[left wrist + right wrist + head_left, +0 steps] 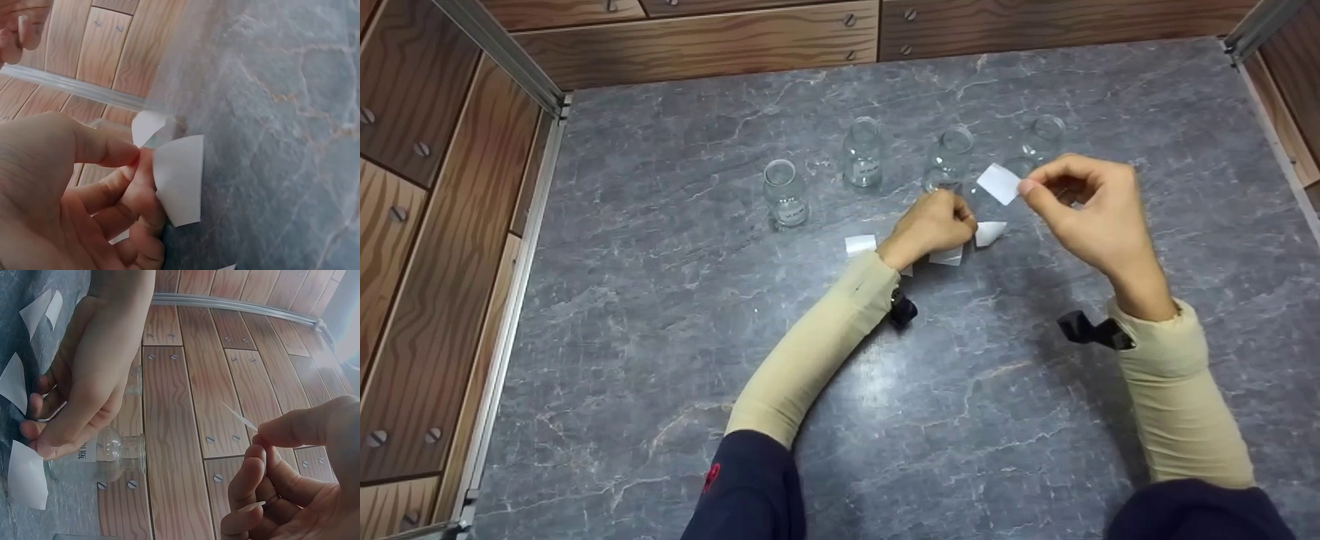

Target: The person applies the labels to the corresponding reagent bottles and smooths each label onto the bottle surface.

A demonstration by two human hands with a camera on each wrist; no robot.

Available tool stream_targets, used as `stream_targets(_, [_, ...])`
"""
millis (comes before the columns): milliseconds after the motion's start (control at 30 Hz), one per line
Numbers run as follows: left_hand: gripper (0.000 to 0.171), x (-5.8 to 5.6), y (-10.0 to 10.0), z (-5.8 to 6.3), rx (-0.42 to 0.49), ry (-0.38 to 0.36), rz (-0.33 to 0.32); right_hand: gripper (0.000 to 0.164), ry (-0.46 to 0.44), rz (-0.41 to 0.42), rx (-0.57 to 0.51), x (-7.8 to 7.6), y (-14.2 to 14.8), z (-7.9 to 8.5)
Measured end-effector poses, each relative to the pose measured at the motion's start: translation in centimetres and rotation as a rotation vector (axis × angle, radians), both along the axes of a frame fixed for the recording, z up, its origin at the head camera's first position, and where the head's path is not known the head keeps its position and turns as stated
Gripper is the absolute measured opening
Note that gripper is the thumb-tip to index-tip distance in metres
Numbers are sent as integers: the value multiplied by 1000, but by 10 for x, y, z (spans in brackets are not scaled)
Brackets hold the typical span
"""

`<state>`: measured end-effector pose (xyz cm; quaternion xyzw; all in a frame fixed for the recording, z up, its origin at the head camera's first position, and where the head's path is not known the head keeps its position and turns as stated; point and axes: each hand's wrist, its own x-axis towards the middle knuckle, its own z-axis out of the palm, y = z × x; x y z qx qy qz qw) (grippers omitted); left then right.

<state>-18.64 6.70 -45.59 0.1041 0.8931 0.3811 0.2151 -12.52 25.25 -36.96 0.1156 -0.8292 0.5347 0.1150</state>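
Note:
My left hand [931,226] is low over the tabletop, its thumb and index finger pinching the edge of a small white paper label [990,232]. That label [181,181] looks slightly bent in the left wrist view. To the right and higher up, my right hand [1099,206] holds another white label [999,184] by one corner between thumb and index finger. In the right wrist view this held label [239,417] is nearly edge-on. Just beyond the left hand stands a clear glass bottle [952,154], upright; the hand hides its lower part.
More white paper pieces [860,245] lie left of and under the left hand. Other upright glass bottles [786,199] stand in a loose row behind, some with printed labels. Wood-patterned panels [697,41] border the grey marbled table [660,300].

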Motion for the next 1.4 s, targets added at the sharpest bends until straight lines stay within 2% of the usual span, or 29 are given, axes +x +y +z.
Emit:
stream_targets(133, [8, -2, 0, -2, -10, -8, 22, 5, -14, -9, 8, -2, 0, -1])
stream_targets(333, [27, -6, -3, -3, -77, -16, 70, 6, -38, -13, 13, -4, -1, -2])
stream_targets(433, [31, -7, -5, -2, -108, -9, 81, 6, -47, -16, 19, -4, -1, -2])
stream_targets(533, [29, -9, -4, -4, -116, -13, 68, 7, -56, -22, 28, -4, -1, -4])
stream_targets(700, [25, -8, -7, -5, -95, 0, 43, 8, -69, -21, 37, -5, -1, -7])
stream_targets(733, [24, -11, -6, -12, -106, 3, 47, 9, -70, -19, 37, -5, -1, -8])
stream_targets(933, [12, -2, -12, -1, -121, 52, 30, 9, -73, -22, 38, -8, -1, -10])
stream_targets(967, [13, 3, -15, 8, -123, 66, 22, 9, -75, -22, 39, -8, -1, -11])
stream_targets(1100, [24, 11, -22, 20, -142, 115, 11, 9, -78, -20, 39, -9, -2, -12])
stream_targets(1233, [28, 19, -31, 29, -85, 180, -13, 10, -82, -19, 39, -10, -2, -12])
stream_targets(1400, [28, 32, -40, 39, -8, 296, -25, 11, -88, -16, 30, -12, -3, -13])
